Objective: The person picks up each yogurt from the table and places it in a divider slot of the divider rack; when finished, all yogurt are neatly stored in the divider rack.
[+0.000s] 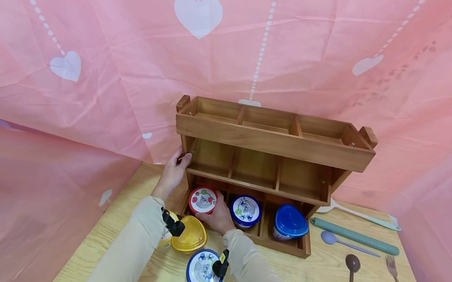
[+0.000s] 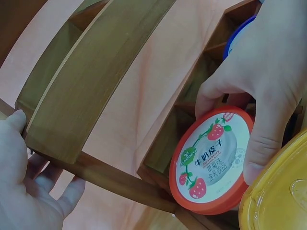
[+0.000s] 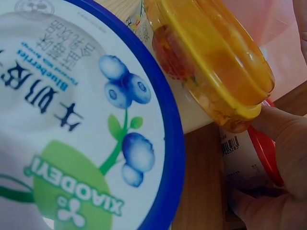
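Head view: left grip (image 1: pixel 172 174) clasps rack (image 1: pixel 269 137), right grip (image 1: pixel 220 215) red-lidded tub (image 1: pixel 202 200), its base hidden.

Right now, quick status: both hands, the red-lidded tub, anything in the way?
Left hand holding left side of wooden rack. Right hand gripping red-lidded tub, left end of lower tier. Translucent yellow lid close in front, possibly crowding.

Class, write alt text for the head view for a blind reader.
The right hand holds a red-lidded tub at a wooden rack; the left hand grips its side. Two blue-lidded tubs sit in the rack's bottom tier.
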A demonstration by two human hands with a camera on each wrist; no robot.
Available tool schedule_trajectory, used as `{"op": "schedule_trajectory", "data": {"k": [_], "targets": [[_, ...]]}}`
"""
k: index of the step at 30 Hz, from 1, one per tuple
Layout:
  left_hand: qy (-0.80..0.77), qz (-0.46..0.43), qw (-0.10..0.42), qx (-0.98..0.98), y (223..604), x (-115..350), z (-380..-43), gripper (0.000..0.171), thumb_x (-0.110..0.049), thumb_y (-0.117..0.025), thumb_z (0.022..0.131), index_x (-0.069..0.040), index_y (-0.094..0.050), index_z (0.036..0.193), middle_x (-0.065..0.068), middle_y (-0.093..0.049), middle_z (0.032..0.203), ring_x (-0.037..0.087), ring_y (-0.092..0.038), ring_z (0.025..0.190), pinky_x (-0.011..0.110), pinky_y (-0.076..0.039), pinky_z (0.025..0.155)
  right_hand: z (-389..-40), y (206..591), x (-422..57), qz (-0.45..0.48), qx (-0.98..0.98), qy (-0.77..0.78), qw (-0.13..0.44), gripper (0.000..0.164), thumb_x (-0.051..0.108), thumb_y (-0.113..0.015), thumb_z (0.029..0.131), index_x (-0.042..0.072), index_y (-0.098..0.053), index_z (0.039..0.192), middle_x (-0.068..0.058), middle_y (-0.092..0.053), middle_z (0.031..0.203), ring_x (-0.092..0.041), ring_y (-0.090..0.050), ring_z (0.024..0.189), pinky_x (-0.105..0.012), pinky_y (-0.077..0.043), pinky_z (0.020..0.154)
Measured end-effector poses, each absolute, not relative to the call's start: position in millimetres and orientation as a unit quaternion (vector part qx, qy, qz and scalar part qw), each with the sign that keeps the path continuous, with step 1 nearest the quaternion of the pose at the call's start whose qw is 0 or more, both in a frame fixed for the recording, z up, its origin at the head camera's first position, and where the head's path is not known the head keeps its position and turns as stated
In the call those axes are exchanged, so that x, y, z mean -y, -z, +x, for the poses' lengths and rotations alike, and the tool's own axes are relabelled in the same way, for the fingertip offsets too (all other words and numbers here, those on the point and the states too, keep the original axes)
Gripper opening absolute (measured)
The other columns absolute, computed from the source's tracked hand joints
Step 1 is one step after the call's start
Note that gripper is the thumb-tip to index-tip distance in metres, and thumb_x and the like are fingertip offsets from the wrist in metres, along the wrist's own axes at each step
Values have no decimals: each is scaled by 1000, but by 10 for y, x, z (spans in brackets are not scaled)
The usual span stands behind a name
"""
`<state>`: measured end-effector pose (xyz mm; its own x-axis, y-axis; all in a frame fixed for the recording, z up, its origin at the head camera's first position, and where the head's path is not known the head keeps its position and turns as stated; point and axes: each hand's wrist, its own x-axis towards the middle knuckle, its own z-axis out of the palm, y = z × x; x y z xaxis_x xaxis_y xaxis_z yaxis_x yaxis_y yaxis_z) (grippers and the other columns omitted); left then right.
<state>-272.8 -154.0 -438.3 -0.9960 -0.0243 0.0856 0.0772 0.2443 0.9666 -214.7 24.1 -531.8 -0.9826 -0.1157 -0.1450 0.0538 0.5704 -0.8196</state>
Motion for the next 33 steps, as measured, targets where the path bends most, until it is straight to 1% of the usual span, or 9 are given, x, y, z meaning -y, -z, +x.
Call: {"op": "schedule_trajectory", "data": {"k": [4,10,13,17,18,25,29,33], "targets": [[613,-18,42,788,4376,1535,-2723,54,-37,-47,104,-24,-33,155,14,-42,152,33,-41,139,48,-35,116,-2159,5329,-238,-13,-879,466,98,99,27,-85,76,5,-23,151,-22,-47,143,-39,-50,128,-53,-40,111],[615,-18,42,788,4377,1530,-2729,55,-38,-47,104,-22,-33,155,14,-42,152,32,-41,139,47,-35,116,-2149,5315,-245,-6,-878,466,108,102,29,-84,78,6,-20,153,-22,-43,147,-40,-47,131,-54,-38,112],[614,-17,41,788,4373,1531,-2727,56,-39,-47,104,-21,-32,155,14,-42,152,32,-41,140,47,-35,116,-2138,5293,-253,-14,-880,463,104,102,29,-84,78,6,-19,154,-23,-41,149,-40,-45,133,-55,-37,113],[612,-15,41,790,4368,1532,-2725,57,-39,-47,104,-21,-32,155,14,-42,152,32,-41,139,47,-35,116,-2124,5238,-262,-31,-884,456,97,102,30,-83,78,8,-19,155,-22,-39,150,-40,-44,135,-55,-37,113],[611,-15,39,790,4371,1534,-2727,57,-39,-47,104,-22,-31,156,14,-41,153,32,-41,140,47,-35,116,-2119,5220,-266,-34,-885,454,97,102,31,-83,79,10,-19,155,-21,-38,151,-40,-44,135,-55,-37,113],[615,-13,36,788,4363,1530,-2718,56,-39,-46,104,-23,-32,155,15,-44,150,32,-43,138,47,-36,116,-2020,5044,-328,-76,-885,448,99,103,34,-80,81,11,-14,157,-21,-29,156,-40,-37,140,-57,-36,112],[615,-11,36,788,4364,1531,-2720,56,-39,-47,104,-23,-31,156,15,-43,151,32,-42,139,47,-35,116,-1934,4935,-371,-91,-884,449,96,99,37,-79,82,13,-17,156,-18,-31,155,-38,-40,138,-55,-38,112],[615,-10,39,788,4372,1534,-2726,55,-37,-47,104,-22,-32,155,14,-43,151,32,-42,139,46,-35,116,-1849,4838,-425,-107,-883,449,87,97,38,-79,82,13,-22,155,-17,-34,155,-36,-41,138,-53,-38,112]]}}
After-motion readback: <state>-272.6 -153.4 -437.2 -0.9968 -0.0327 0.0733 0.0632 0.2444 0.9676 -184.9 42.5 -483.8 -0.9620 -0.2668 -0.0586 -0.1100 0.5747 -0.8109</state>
